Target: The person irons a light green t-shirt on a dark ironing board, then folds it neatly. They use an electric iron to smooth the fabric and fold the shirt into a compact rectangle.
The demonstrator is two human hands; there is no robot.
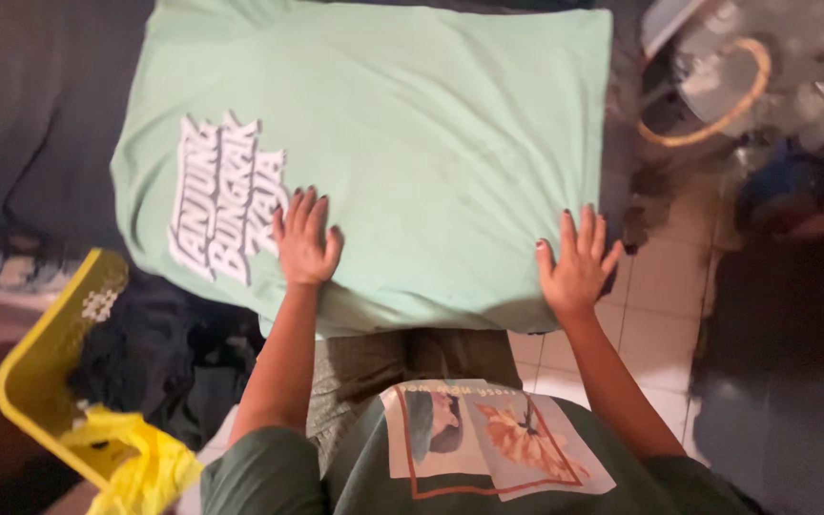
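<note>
the mint-green t-shirt (pixel 431 143) lies spread flat on a dark surface, possibly a bed or sofa, which cannot be told for certain. white block lettering (pixel 226 200) sits on its left part. the near edge of the shirt overhangs toward the person's lap.

left hand (pixel 303 243): fingers spread, palm down, pressed flat on the fabric just right of the lettering, near the lower edge. right hand (pixel 579 265): fingers spread, palm down, pressed flat at the lower right corner of the shirt. neither hand pinches or grips anything.

the step in hand appears to be smoothing the garment flat. to do it well:
- keep both palms flat and fingers wide, so pressure spreads over the cloth.
- stroke from the middle outward toward the edges, so creases run out rather than bunch.
- keep the side edges straight and parallel.
- support the overhanging near edge, so the fabric does not slide off.

a yellow plastic basket (pixel 45 372) with dark clothing (pixel 145 353) stands at the person's left, near the shirt but apart from it. a tiled floor (pixel 660 286) shows at the right.
</note>
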